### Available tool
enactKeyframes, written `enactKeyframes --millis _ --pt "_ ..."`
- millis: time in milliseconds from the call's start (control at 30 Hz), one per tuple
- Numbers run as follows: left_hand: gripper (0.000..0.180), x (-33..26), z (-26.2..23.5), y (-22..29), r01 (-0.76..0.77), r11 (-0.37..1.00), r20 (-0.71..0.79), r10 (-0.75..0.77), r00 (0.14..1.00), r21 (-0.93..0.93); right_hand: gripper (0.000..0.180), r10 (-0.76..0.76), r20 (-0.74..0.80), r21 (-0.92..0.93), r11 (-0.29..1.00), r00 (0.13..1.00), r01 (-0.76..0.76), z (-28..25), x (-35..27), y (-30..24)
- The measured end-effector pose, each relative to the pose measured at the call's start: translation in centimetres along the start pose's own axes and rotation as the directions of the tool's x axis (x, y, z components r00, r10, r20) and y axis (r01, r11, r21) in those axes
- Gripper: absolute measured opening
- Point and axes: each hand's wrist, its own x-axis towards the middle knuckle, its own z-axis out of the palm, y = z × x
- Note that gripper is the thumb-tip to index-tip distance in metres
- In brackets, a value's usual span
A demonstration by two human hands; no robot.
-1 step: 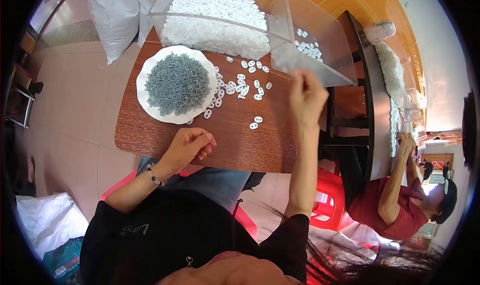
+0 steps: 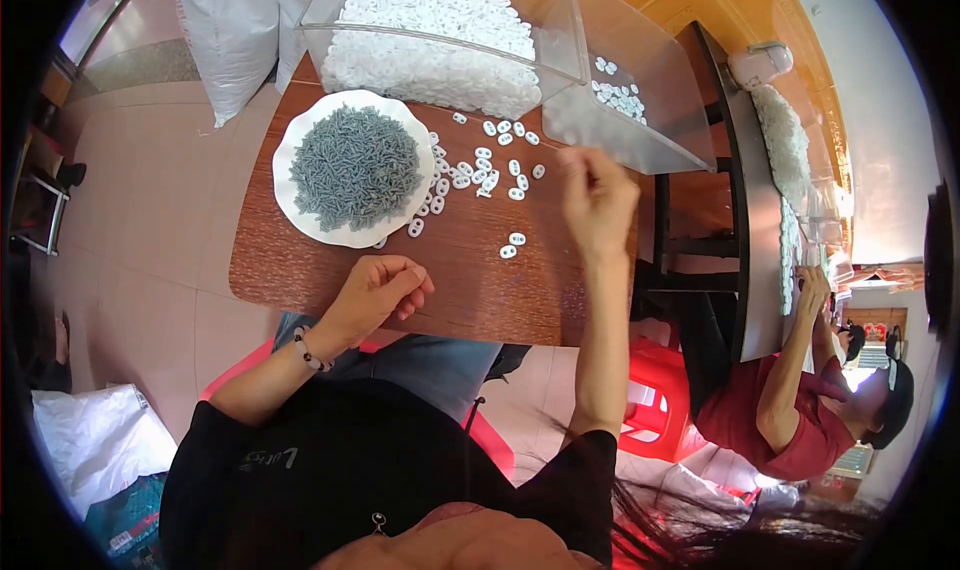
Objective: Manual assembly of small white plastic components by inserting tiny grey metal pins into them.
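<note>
The left hand (image 2: 376, 292), at the lower centre-left of the frame, is loosely curled at the near edge of the brown wood-grain table (image 2: 440, 300), with the thumb lying along the bent fingers; I cannot tell whether anything is pinched inside. A bracelet of pale and dark beads (image 2: 309, 353) circles that wrist. The right hand (image 2: 600, 205), right of centre, is raised over the right part of the table with its fingers folded inward and slightly blurred; no object can be made out in it, and I cannot tell if something small is gripped there. Just above it in the frame is a clear plastic bin (image 2: 640, 152) with a few white pieces inside. Small white oval plastic pieces with two holes (image 2: 484, 153) lie scattered across the middle of the table, between the right hand and a white scalloped plate (image 2: 283, 175), and two of them lie side by side near the centre, left of the right forearm. The plate, at the upper left of the table, bears a heap of small grey ridged rods (image 2: 355, 165). Beyond it, at the top of the frame, a wide clear bin (image 2: 562, 75) holds a deep pile of white pieces.
</note>
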Motion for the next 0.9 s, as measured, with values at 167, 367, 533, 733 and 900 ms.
enactKeyframes --millis 167,367,533,733,900 --pt "0.025 -0.1 -0.1 0.0 0.008 1.000 0.010 -0.008 1.000 0.010 0.015 -0.014 0.264 -0.051 0.998 0.964 0.028 3.3 -3.1 -1.7" --pt "0.026 -0.1 0.0 0.1 0.014 1.000 0.009 -0.014 1.000 -0.001 0.024 -0.066 0.366 -0.078 0.992 0.928 0.101 4.5 -3.0 -1.7" --pt "0.025 -0.1 0.0 0.2 0.004 1.000 0.006 -0.004 1.000 0.008 0.021 -0.043 0.382 -0.079 0.994 0.923 0.079 4.5 -3.0 -1.8" --pt "0.024 -0.2 0.0 0.1 -0.014 1.000 0.017 0.013 1.000 0.012 0.011 0.001 0.337 -0.056 0.998 0.941 0.019 4.3 -3.6 -1.6" --pt "0.022 -0.2 0.9 0.7 -0.072 0.997 -0.058 0.072 0.996 -0.009 0.013 0.145 0.381 0.200 0.951 0.913 -0.235 3.3 -4.6 -3.6"
